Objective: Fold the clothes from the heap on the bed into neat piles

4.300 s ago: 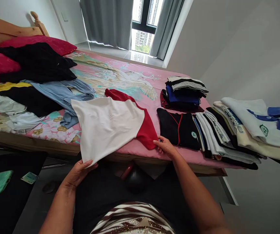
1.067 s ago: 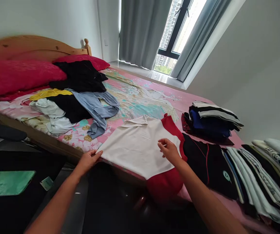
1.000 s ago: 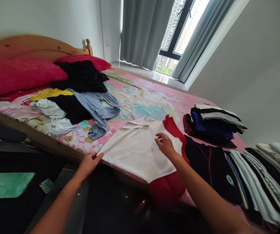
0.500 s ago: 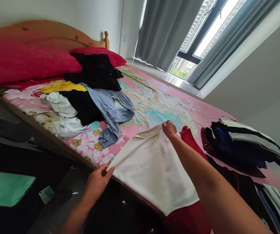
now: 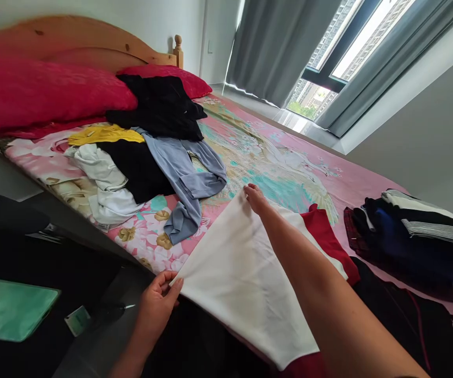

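Observation:
A white garment [image 5: 226,262], its kind not clear, is stretched over the near edge of the bed. My left hand [image 5: 160,295] pinches its lower left corner between thumb and fingers, just off the mattress side. My right hand [image 5: 255,199] grips its upper corner, and my right forearm crosses over the cloth. Red fabric [image 5: 326,239] shows beside and under the white; whether it belongs to the same garment I cannot tell. A grey-blue long-sleeved top [image 5: 189,178] lies just beyond, next to a crumpled white cloth [image 5: 106,181].
Black clothing [image 5: 163,107] lies heaped near red pillows [image 5: 56,97], with a yellow garment [image 5: 106,134] below. Folded clothes [image 5: 419,241] are stacked at right, near a black garment [image 5: 399,315]. On a dark surface at lower left lies a green phone [image 5: 13,310]. The patterned bedsheet [image 5: 250,152] stretches toward the window.
My right hand has moved left, drawing the white garment's upper corner flatter and straighter. More white and red cloth shows behind my right forearm. The left hand keeps its corner; the view has shifted slightly.

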Motion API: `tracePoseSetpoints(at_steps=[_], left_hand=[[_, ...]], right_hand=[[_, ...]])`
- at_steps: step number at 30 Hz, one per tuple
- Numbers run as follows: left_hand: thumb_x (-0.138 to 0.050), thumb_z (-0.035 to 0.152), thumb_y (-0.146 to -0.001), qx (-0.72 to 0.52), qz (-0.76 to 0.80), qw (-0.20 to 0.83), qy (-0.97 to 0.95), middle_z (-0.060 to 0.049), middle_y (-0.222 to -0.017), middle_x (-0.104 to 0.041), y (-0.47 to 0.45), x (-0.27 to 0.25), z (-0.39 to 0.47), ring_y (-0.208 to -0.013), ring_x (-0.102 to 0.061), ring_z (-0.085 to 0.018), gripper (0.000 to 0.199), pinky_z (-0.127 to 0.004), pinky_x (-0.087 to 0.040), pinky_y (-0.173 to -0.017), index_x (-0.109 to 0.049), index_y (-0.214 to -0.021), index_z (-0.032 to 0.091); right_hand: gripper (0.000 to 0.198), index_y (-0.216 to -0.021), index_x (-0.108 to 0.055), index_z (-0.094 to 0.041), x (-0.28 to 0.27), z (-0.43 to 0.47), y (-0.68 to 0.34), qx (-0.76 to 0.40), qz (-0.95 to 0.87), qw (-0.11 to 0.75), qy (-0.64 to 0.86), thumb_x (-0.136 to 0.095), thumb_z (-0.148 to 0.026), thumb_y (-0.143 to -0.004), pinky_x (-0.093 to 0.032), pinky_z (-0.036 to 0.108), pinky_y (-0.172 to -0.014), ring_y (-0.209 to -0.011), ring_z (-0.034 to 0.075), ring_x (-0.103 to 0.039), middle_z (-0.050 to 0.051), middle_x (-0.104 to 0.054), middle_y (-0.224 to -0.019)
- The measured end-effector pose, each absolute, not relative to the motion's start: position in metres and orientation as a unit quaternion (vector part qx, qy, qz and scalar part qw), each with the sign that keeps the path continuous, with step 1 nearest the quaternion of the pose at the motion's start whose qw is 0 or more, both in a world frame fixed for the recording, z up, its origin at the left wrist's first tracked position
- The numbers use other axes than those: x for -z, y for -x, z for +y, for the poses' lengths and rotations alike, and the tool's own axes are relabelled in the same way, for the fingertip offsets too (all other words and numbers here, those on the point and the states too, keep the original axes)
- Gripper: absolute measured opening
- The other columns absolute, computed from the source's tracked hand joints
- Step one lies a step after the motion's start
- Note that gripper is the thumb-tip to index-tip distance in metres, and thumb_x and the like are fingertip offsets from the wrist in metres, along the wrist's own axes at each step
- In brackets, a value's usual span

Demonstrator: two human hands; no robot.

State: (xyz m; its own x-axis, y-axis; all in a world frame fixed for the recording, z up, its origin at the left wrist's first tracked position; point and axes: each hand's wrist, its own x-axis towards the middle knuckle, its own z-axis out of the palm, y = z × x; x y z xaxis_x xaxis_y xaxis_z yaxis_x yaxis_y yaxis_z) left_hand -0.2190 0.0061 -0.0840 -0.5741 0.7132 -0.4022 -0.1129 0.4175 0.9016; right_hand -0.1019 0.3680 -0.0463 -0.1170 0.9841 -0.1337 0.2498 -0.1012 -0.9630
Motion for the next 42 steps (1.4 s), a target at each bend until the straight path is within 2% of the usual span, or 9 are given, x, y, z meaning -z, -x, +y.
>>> tracePoseSetpoints(at_steps=[4, 7, 11, 14, 17, 21, 29, 37, 42], left_hand=[[-0.06, 0.054, -0.069, -0.468, 0.808, 0.238, -0.266, -0.003, -0.069, -0.065, 0.218, 0.072, 0.0, -0.062, -0.06, -0.017, 0.04, -0.026, -0.048, -0.054, -0.063, -0.086, 0.018], [-0.056, 0.045, -0.079, -0.457, 0.797, 0.081, -0.387, -0.004, -0.08, -0.066, 0.214, 0.056, 0.007, -0.073, -0.061, -0.017, 0.027, -0.027, -0.05, -0.067, -0.064, -0.087, 0.02], [-0.048, 0.036, -0.086, -0.37, 0.673, 0.051, -0.638, -0.007, -0.117, -0.063, 0.209, 0.054, 0.039, -0.113, -0.054, -0.022, 0.029, -0.037, -0.038, -0.101, -0.064, -0.105, 0.022], [-0.045, 0.04, -0.084, -0.23, 0.678, 0.043, -0.697, -0.008, -0.137, -0.049, 0.208, 0.071, 0.06, -0.129, -0.04, -0.028, 0.042, -0.049, -0.02, -0.111, -0.058, -0.122, 0.023], [-0.043, 0.042, -0.084, -0.141, 0.7, 0.035, -0.699, -0.005, -0.146, -0.038, 0.212, 0.087, 0.069, -0.135, -0.03, -0.028, 0.05, -0.049, -0.011, -0.113, -0.05, -0.13, 0.025], [-0.04, 0.043, -0.085, -0.113, 0.705, 0.013, -0.7, -0.005, -0.147, -0.035, 0.215, 0.091, 0.069, -0.137, -0.027, -0.027, 0.053, -0.048, -0.01, -0.113, -0.046, -0.134, 0.024], [-0.034, 0.044, -0.089, -0.092, 0.689, -0.006, -0.718, -0.009, -0.146, -0.036, 0.215, 0.085, 0.074, -0.135, -0.029, -0.029, 0.053, -0.051, -0.013, -0.111, -0.047, -0.134, 0.019], [-0.028, 0.046, -0.089, -0.093, 0.69, -0.01, -0.717, -0.009, -0.146, -0.037, 0.219, 0.085, 0.076, -0.137, -0.027, -0.026, 0.056, -0.049, -0.011, -0.112, -0.046, -0.135, 0.019], [-0.028, 0.047, -0.089, -0.084, 0.686, 0.002, -0.723, -0.01, -0.147, -0.035, 0.218, 0.083, 0.076, -0.138, -0.025, -0.025, 0.057, -0.048, -0.01, -0.112, -0.043, -0.136, 0.019]], right_hand=[[0.035, -0.113, -0.05, -0.02, 0.045, 0.305, 0.085, -0.439, -0.655, 0.395, 0.471, -0.051, -0.031, -0.081, -0.041, 0.03, -0.094, -0.112, 0.016, -0.052, 0.007, -0.056, -0.121], [0.037, -0.119, -0.05, -0.02, 0.038, 0.233, 0.056, -0.347, -0.804, 0.319, 0.361, -0.049, -0.037, -0.086, -0.035, 0.036, -0.103, -0.121, 0.019, -0.047, 0.009, -0.054, -0.127], [0.047, -0.133, -0.041, -0.022, 0.041, 0.161, 0.007, -0.261, -0.877, 0.166, 0.369, -0.04, -0.044, -0.091, -0.019, 0.047, -0.112, -0.138, 0.023, -0.022, 0.008, -0.036, -0.145], [0.052, -0.138, -0.036, -0.022, 0.054, 0.137, -0.051, -0.197, -0.86, 0.08, 0.464, -0.039, -0.045, -0.091, -0.01, 0.053, -0.112, -0.139, 0.026, -0.018, 0.009, -0.029, -0.149], [0.052, -0.137, -0.039, -0.02, 0.071, 0.109, -0.126, -0.11, -0.799, 0.092, 0.584, -0.044, -0.041, -0.089, -0.009, 0.055, -0.111, -0.138, 0.027, -0.021, 0.011, -0.032, -0.147], [0.048, -0.132, -0.043, -0.019, 0.083, 0.047, -0.205, -0.046, -0.697, 0.232, 0.677, -0.044, -0.04, -0.088, -0.026, 0.05, -0.108, -0.132, 0.026, -0.032, 0.013, -0.041, -0.139], [0.037, -0.116, -0.053, -0.018, 0.054, 0.019, -0.24, -0.098, -0.586, 0.353, 0.723, -0.043, -0.042, -0.089, -0.044, 0.035, -0.089, -0.101, 0.021, -0.054, 0.011, -0.058, -0.111], [0.035, -0.099, -0.061, -0.019, 0.022, 0.104, -0.259, -0.048, -0.593, 0.104, 0.797, -0.047, -0.048, -0.085, -0.043, 0.033, -0.074, -0.09, 0.025, -0.059, 0.011, -0.062, -0.097], [0.03, -0.101, -0.056, -0.019, 0.026, 0.098, -0.268, -0.057, -0.559, 0.139, 0.816, -0.05, -0.043, -0.084, -0.041, 0.03, -0.068, -0.083, 0.022, -0.062, 0.007, -0.064, -0.094]])
